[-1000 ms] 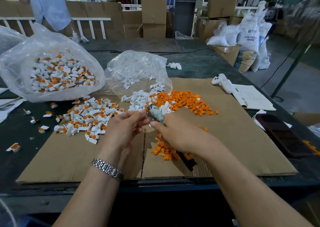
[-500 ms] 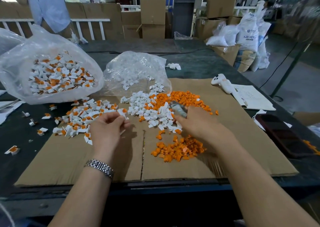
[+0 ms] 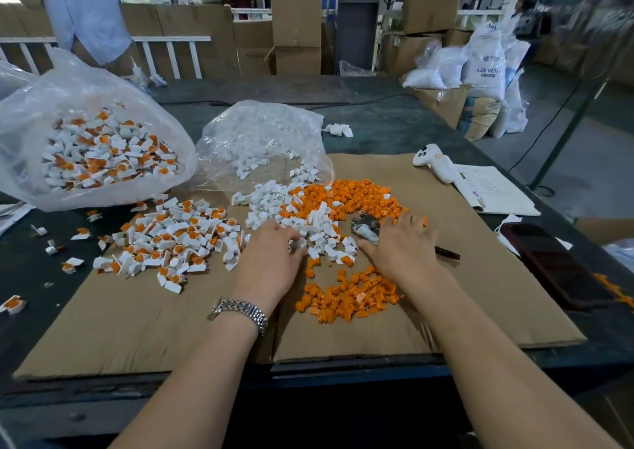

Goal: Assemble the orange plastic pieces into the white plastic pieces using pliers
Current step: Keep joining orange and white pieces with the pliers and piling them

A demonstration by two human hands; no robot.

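Gripping the pliers (image 3: 366, 229), right hand (image 3: 403, 249) sits with orange pieces (image 3: 356, 196) at its 12 o'clock, while left hand (image 3: 274, 256) fingers white pieces (image 3: 319, 232), grip unclear.

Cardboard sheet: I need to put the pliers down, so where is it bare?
The cardboard sheet is bare right of the right hand, towards the dark phone, and along its near edge. Its far middle is crowded with white pieces and orange pieces.

white controller (image 3: 435, 162) beside papers (image 3: 495, 191), dark phone (image 3: 555, 265) nearer.
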